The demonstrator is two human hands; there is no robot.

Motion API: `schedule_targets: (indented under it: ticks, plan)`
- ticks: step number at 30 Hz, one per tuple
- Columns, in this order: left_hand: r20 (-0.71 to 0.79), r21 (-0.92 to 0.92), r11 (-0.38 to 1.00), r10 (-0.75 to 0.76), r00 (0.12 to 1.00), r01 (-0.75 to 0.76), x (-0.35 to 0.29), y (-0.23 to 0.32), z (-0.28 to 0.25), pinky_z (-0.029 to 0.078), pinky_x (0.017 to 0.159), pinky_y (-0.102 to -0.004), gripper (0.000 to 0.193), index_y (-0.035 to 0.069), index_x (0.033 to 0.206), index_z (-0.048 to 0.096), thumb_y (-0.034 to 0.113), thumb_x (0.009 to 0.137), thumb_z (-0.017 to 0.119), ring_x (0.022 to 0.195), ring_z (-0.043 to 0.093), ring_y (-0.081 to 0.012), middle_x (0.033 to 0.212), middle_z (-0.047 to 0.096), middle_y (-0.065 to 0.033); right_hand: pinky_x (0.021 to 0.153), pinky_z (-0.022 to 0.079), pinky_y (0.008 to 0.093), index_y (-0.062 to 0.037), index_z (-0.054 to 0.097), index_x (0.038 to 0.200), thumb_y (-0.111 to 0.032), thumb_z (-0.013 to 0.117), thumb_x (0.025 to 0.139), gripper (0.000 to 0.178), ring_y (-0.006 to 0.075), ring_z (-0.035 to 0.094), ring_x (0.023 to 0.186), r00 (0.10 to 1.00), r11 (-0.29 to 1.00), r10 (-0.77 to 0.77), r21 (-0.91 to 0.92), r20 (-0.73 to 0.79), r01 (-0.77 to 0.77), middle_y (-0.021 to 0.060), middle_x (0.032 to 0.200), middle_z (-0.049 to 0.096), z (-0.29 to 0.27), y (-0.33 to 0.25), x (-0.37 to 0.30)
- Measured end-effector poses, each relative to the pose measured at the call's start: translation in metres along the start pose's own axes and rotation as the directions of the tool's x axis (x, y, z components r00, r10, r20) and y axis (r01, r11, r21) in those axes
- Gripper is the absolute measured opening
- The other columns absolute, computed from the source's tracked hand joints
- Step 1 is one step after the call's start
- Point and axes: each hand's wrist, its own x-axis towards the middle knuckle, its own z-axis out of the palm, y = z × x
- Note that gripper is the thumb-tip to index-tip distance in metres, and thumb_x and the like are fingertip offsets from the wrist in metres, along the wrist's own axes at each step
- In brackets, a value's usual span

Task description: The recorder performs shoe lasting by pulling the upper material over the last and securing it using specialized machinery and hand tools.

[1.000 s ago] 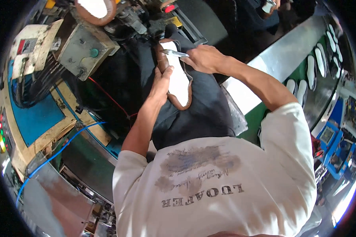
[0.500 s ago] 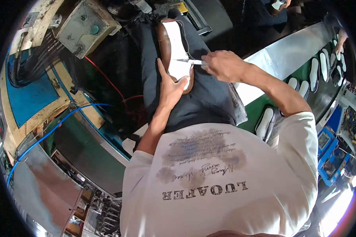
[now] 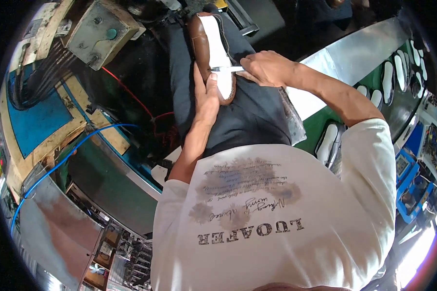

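A brown shoe (image 3: pixel 199 42) lies on my lap, its white underside (image 3: pixel 213 39) turned up and its length pointing away from me. My left hand (image 3: pixel 207 99) grips its near left side, the thumb bent over the edge of the white surface. In my right hand (image 3: pixel 267 69) is a knife-like tool (image 3: pixel 226 69) with a thin silvery end. That end reaches leftward across the white underside and comes close to my left thumb. Whether the tool's tip presses into the shoe I cannot make out. My right fingers are closed round the tool's other end.
To my right runs a metal ledge (image 3: pixel 354 60) beside a green surface with several white-bottomed shoes (image 3: pixel 387 80). A grey box (image 3: pixel 99 35) with a green button stands at the upper left. A blue hose (image 3: pixel 70 151) curves across the left side.
The shoe has shifted slightly up and left. My left thumb has moved from the near end to the left edge. The tool now reaches further left. Another person's hand has left the right side.
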Motion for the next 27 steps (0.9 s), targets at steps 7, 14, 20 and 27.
schedule_targets:
  ticks: [7,14,20,27]
  plan:
    - [0.219,-0.558,0.786,-0.171,0.961,0.267,0.013,0.005,-0.017,0.038,0.127,-0.0431,0.069,0.011,0.177,0.017,0.026,0.118,0.05,0.148,0.05,-0.0277,0.163,0.046,-0.0161,0.081,0.059,0.0551,0.0066,0.068,0.105,-0.032,0.06,0.112,0.04,0.0502,0.072,0.089,0.999,1.0,-0.021,0.012,0.032,0.021,0.0282,0.097,0.072,-0.007,0.008,-0.001]
    - [0.006,0.027,0.999,0.04,0.999,-0.04,0.014,-0.011,-0.008,0.041,0.124,-0.0425,0.06,0.003,0.171,0.028,0.02,0.117,0.047,0.142,0.054,-0.0271,0.158,0.05,-0.0166,0.076,0.059,0.0543,0.0032,0.067,0.119,-0.033,0.062,0.112,0.037,0.0472,0.072,0.081,0.966,0.996,-0.056,0.058,-0.251,0.072,0.0252,0.094,0.072,-0.021,-0.016,0.003]
    - [0.205,-0.301,0.938,-0.113,0.972,0.172,0.005,-0.005,-0.024,0.037,0.129,-0.0451,0.082,0.014,0.177,0.014,-0.003,0.108,0.056,0.155,0.042,-0.0276,0.169,0.037,-0.0132,0.066,0.057,0.0543,0.0012,0.067,0.098,-0.036,0.06,0.113,0.041,0.0462,0.071,0.073,0.977,0.988,0.118,-0.08,-0.175,-0.134,0.0241,0.072,0.067,-0.012,-0.029,0.026]
    - [0.173,-0.289,0.953,-0.037,0.984,0.087,0.004,-0.017,-0.021,0.038,0.127,-0.0401,0.093,0.01,0.177,0.012,-0.001,0.103,0.067,0.153,0.043,-0.0259,0.167,0.039,-0.0138,0.064,0.058,0.0511,0.0016,0.067,0.101,-0.031,0.063,0.111,0.035,0.0447,0.069,0.066,0.962,0.972,0.235,0.043,-0.142,-0.231,0.0226,0.071,0.066,-0.007,-0.037,0.033]
